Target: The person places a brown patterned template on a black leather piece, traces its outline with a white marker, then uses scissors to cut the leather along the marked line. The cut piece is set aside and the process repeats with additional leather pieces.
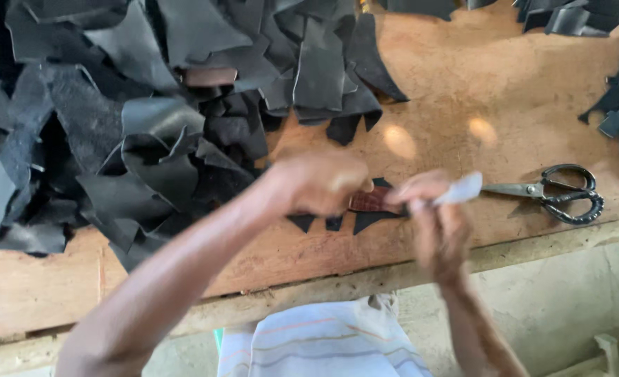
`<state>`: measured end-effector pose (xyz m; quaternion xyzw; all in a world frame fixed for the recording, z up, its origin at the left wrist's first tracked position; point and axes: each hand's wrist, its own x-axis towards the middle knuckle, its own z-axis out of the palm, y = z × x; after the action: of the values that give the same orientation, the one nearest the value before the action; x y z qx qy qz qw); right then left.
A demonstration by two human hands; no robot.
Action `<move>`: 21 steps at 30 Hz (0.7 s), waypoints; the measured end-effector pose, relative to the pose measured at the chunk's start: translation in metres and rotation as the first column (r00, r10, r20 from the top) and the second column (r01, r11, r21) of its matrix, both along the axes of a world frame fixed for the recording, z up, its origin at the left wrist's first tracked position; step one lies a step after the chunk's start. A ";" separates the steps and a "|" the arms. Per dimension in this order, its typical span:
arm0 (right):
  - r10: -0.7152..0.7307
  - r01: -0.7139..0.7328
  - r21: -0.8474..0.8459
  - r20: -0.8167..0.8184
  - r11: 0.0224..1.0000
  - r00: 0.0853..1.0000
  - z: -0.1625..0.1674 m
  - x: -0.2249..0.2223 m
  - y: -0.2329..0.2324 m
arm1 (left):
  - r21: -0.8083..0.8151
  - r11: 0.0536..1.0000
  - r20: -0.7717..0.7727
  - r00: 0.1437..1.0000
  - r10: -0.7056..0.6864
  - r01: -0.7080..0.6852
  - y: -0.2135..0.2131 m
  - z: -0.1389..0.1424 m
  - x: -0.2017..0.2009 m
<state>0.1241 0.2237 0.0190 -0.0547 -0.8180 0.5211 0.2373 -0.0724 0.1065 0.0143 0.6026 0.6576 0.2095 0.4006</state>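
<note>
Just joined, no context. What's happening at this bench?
A person is working at a wooden bench. The left hand holds a small reddish-brown strip over black scraps; the right hand holds a small white piece against it. Scissors lie unused to the right, a pile of black leather offcuts to the left.

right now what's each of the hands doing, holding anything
Left hand: closed on a brown leather strip.
Right hand: closed on a small white piece; it is blurred, so what it is cannot be told.
</note>
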 end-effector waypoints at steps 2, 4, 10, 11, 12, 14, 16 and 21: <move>-0.152 0.121 0.147 0.227 0.982 0.962 0.004 -0.001 0.020 | 0.091 0.987 -0.087 0.986 0.139 -0.131 -0.009 0.000 0.020; -0.249 0.120 0.303 0.434 0.945 0.866 0.007 -0.001 0.031 | 0.156 0.976 -0.220 0.958 0.182 -0.149 -0.018 0.004 0.034; -0.063 -0.104 0.286 0.519 0.953 0.852 0.012 -0.016 0.040 | 0.321 0.905 -0.274 0.887 0.372 -0.280 -0.032 0.019 0.059; -0.062 -0.109 0.287 0.527 0.952 0.848 0.014 -0.017 0.041 | 0.324 0.900 -0.282 0.878 0.386 -0.292 -0.032 0.019 0.061; -0.062 -0.114 0.289 0.536 0.951 0.842 0.015 -0.017 0.043 | 0.322 0.896 -0.290 0.869 0.402 -0.307 -0.033 0.019 0.062; -0.066 -0.113 0.282 0.557 0.953 0.828 0.017 -0.019 0.045 | 0.320 0.885 -0.309 0.846 0.434 -0.338 -0.034 0.018 0.062; -0.082 -0.096 0.268 0.584 0.959 0.807 0.017 -0.019 0.046 | 0.367 0.853 -0.248 0.844 0.475 -0.372 -0.035 0.015 0.064; -0.034 -0.203 0.288 0.646 0.936 0.762 0.022 -0.017 0.059 | 0.313 0.842 -0.151 0.853 0.500 -0.439 -0.038 0.010 0.063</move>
<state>0.1074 0.2831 0.0411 -0.1500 -0.9285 0.3312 -0.0750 -0.0096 0.0686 0.0241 0.4902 0.7926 0.3182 0.1741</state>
